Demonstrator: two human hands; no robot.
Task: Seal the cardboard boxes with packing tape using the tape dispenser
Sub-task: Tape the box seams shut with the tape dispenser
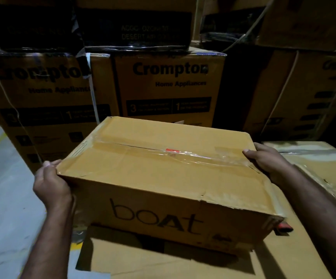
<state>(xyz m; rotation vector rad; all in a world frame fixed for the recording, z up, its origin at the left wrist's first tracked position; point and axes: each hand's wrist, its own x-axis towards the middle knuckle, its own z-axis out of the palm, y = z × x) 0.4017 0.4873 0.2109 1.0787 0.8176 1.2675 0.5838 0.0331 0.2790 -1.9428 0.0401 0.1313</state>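
Observation:
A brown cardboard box (163, 178) printed "boAt" sits in the middle of the head view, resting on a larger flat carton (163, 264). Clear packing tape (163, 152) runs along its top seam, with a small red mark on it. My left hand (50, 186) grips the box's left end, thumb on the top edge. My right hand (267, 160) grips the right end, thumb over the taped seam's end. A red part (284, 227), perhaps the tape dispenser, peeks out beside the box's lower right corner; most of it is hidden.
Large "Crompton" cartons (169, 87) are stacked close behind, with darker boxes (135, 27) on top. Another taped carton (320, 162) lies to the right. Grey floor (6, 198) shows at the left.

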